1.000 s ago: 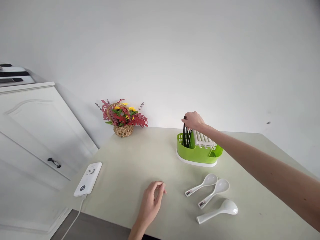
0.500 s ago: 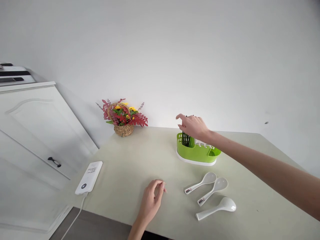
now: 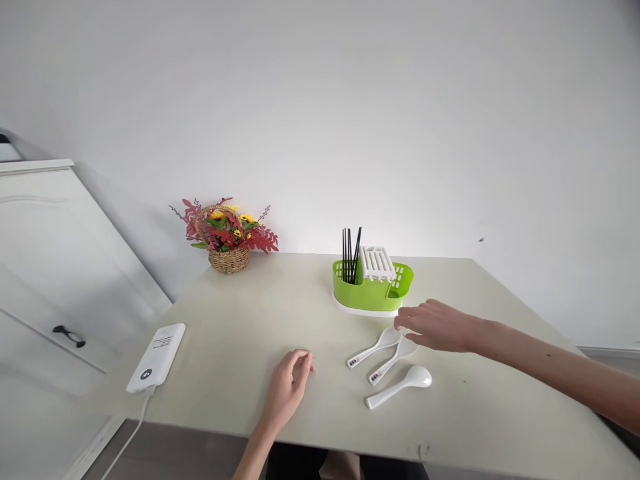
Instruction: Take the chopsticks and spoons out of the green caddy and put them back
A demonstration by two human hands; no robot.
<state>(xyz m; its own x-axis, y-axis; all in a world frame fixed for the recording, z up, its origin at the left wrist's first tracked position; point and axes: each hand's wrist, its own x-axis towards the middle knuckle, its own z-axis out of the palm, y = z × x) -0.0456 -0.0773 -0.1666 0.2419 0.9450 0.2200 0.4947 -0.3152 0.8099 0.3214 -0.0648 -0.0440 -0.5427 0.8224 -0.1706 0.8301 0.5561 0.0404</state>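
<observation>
Three white spoons lie on the table. The far spoon (image 3: 373,350) and the middle spoon (image 3: 393,363) have labelled handles. A near spoon (image 3: 403,387) rests with its bowl turned down. My right hand (image 3: 435,325) hovers over the bowls of the far and middle spoons, partly covering them, with thumb and fingers apart and nothing held. My left hand (image 3: 287,383) rests on the table left of the spoons, its fingers loosely curled in toward the thumb with nothing visible in them. Behind the spoons stands a green utensil holder (image 3: 367,293) with several black chopsticks (image 3: 350,257) upright in its left compartment.
A white slotted rack (image 3: 377,262) sits on the holder's middle. At the back left is a wicker basket (image 3: 229,260) of artificial flowers. A white power bank (image 3: 156,358) with a cable (image 3: 131,437) lies at the left edge, beside a white cabinet (image 3: 45,267).
My right hand has moved from above the chopsticks down to the spoons, uncovering the chopsticks and rack. The view has shifted slightly right. My left hand stays in place.
</observation>
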